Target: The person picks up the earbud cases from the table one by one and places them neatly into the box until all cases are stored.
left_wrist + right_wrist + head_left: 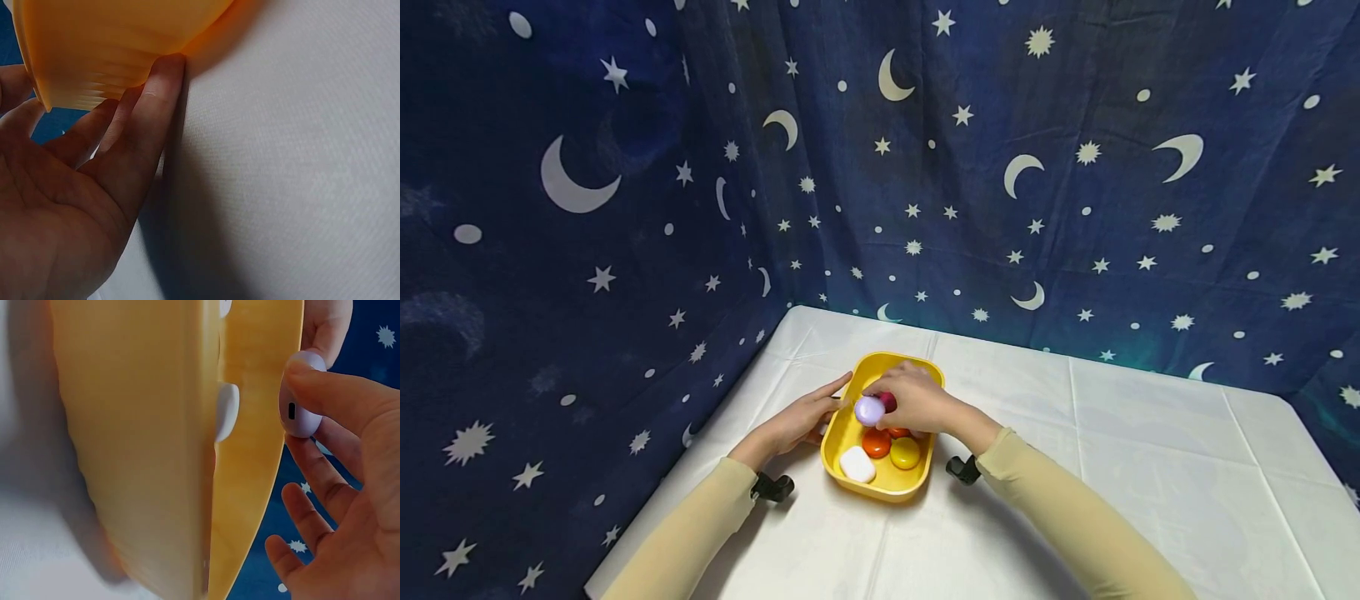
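My right hand [917, 400] pinches a lavender rounded case [869, 411] between thumb and fingers above a yellow plastic tub [886, 493]. In the right wrist view the case [302, 397] shows a small black slot on its edge; its other fingers spread loosely below. My left hand [801, 419] holds the tub's left side, thumb at the rim and fingers against the ribbed outer wall [112, 44]. Inside the tub lie a white rounded square piece [857, 464], an orange-red round piece [876, 443] and a yellow round piece [905, 452]. A dark pink piece [888, 402] shows beside the right hand.
The tub stands on a white cloth-covered table [1075, 467], whose cloth has fold lines. Dark blue curtains [970, 183] printed with moons and stars hang behind and at the left. Black wrist mounts [773, 487] sit under both sleeves.
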`<act>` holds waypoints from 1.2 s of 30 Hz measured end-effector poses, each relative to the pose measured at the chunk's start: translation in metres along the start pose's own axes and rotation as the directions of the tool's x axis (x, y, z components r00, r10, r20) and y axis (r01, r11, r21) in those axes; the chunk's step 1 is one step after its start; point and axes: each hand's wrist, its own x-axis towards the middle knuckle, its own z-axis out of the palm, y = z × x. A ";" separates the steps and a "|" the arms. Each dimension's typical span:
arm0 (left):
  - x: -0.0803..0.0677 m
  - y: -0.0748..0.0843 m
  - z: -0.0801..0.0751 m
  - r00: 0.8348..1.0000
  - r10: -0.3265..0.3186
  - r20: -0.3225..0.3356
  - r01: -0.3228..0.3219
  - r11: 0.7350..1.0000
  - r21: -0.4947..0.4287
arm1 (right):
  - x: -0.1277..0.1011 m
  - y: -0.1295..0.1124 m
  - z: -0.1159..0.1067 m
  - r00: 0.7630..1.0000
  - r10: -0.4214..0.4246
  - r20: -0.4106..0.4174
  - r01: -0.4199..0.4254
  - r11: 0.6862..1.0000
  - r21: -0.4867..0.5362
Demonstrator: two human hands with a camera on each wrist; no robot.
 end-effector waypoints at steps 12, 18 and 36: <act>0.003 -0.003 -0.002 1.000 0.008 0.013 -0.008 1.000 0.000 | 0.008 -0.005 0.011 0.999 -0.047 0.004 0.047 0.999 -0.024; 0.005 -0.002 -0.001 1.000 0.002 0.015 -0.002 1.000 0.016 | 0.006 -0.004 0.010 1.000 -0.011 0.009 0.011 1.000 0.011; 0.001 0.006 -0.001 0.998 -0.016 -0.053 0.021 0.995 0.096 | -0.118 0.056 -0.036 0.949 0.091 -0.301 -0.096 0.995 -0.004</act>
